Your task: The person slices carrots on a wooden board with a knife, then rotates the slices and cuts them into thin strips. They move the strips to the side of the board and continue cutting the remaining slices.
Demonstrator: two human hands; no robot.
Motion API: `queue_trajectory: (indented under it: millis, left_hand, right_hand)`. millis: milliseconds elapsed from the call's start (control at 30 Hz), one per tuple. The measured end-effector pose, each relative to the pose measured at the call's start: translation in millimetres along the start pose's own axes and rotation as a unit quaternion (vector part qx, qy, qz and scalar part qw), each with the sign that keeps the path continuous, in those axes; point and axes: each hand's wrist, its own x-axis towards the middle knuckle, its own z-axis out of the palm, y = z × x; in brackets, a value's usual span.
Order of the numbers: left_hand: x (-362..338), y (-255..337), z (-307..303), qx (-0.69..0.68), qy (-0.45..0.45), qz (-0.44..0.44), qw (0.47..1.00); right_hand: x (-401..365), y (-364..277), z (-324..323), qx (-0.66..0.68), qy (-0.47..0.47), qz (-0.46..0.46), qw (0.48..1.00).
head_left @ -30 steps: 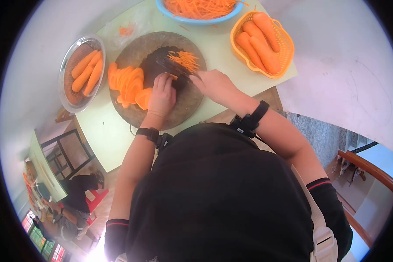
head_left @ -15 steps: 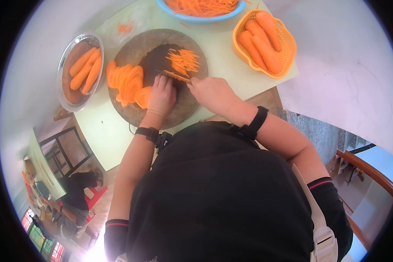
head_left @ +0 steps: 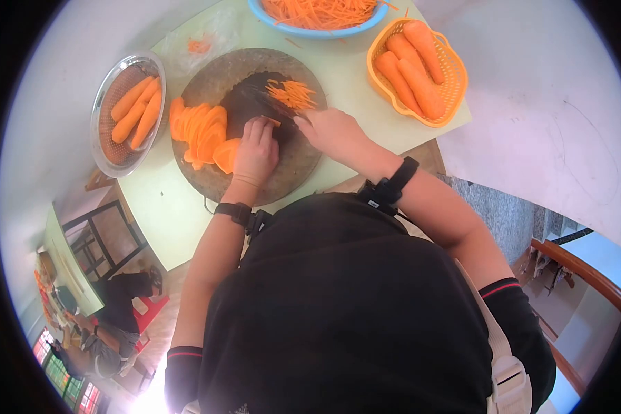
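My left hand [head_left: 257, 153] presses curled fingertips on a small stack of carrot slices [head_left: 274, 122], mostly hidden under the fingers, on the round chopping board [head_left: 295, 164]. In my right hand [head_left: 332, 136] is the handle of a kitchen knife [head_left: 277, 105], its dark blade hard to make out against the dark board. Just beyond the blade lies a pile of carrot strips [head_left: 293, 94]. To the left of my left hand, overlapping carrot slices [head_left: 203, 131] are fanned out on the board.
A blue basin [head_left: 317, 31] of shredded carrot stands behind the board. Whole carrots lie in a yellow basket [head_left: 455, 76] at right and a metal strainer [head_left: 103, 155] at left. A plastic bag [head_left: 217, 41] lies behind the board. Another person [head_left: 110, 338] sits at lower left.
The knife has shifted away from my left fingers toward the carrot strips, and its blade has turned. My right hand has moved slightly up; my left hand stays nearly in place.
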Motion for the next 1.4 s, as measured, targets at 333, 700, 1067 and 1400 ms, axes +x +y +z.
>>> queue_trajectory:
  millis: [333, 700, 1067, 1400]
  left_hand:
    - [-2.2, -0.8, 2.3, 0.014, -0.002, 0.000, 1.000]
    - [-2.5, -3.5, 4.7, 0.020, 0.005, 0.001, 1.000]
    - [-2.4, -1.8, 2.5, 0.000, 0.017, -0.004, 1.000]
    - [-2.9, -2.0, 1.4, 0.016, 0.009, 0.001, 1.000]
  right_hand:
    - [-20.8, -13.8, -9.9, -0.081, -0.035, -0.041, 0.995]
    - [-6.7, -14.7, 5.5, -0.049, -0.020, -0.023, 0.998]
    - [-18.2, -11.3, -5.2, -0.022, -0.016, -0.005, 1.000]
    - [-14.0, -16.7, 4.7, -0.056, -0.029, -0.022, 0.998]
